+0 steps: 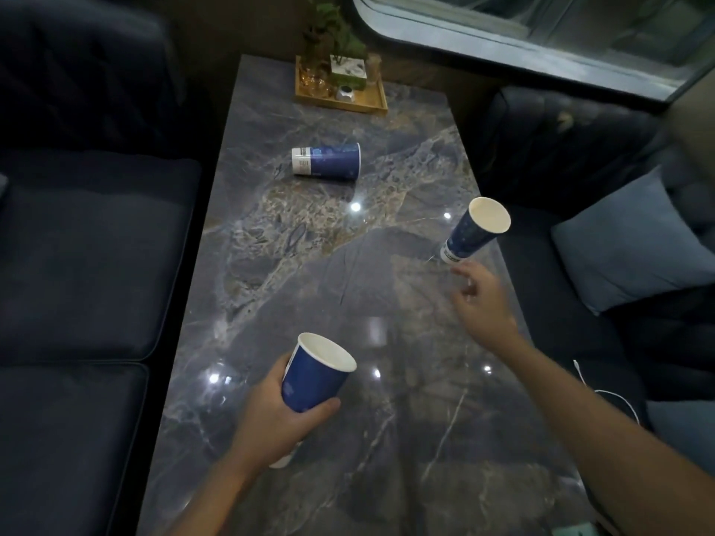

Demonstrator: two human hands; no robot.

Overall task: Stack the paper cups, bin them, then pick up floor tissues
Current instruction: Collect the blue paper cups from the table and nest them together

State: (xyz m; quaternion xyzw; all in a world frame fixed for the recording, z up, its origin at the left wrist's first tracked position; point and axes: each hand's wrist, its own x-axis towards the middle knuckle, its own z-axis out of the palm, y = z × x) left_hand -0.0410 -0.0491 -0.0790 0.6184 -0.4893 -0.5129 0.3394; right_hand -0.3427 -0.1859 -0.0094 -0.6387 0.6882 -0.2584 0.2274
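Three blue paper cups with white rims are in view over a dark marble table (294,265). My left hand (271,415) grips one cup (315,375) near the table's front, its mouth tilted up and to the right. A second cup (474,232) stands upright near the right edge, mouth open toward me. My right hand (481,299) hovers just in front of that cup, fingers spread, not touching it. A third cup (329,159) lies on its side in the far middle of the table, base pointing left.
A wooden tray (371,104) with plants and small jars sits at the table's far end. Dark sofas flank the table on the left (85,265) and right. A light blue cushion (626,241) and a white cable (607,394) lie on the right sofa.
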